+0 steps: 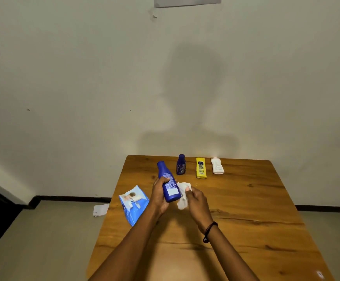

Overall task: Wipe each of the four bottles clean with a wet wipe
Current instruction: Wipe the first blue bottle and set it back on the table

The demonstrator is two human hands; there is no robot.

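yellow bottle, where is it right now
In the head view the yellow bottle stands near the table's far edge, between the small dark blue bottle and the white bottle.

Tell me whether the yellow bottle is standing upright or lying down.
Standing upright. The yellow bottle rests on its cap end near the table's far edge, between the small dark blue bottle and the white bottle.
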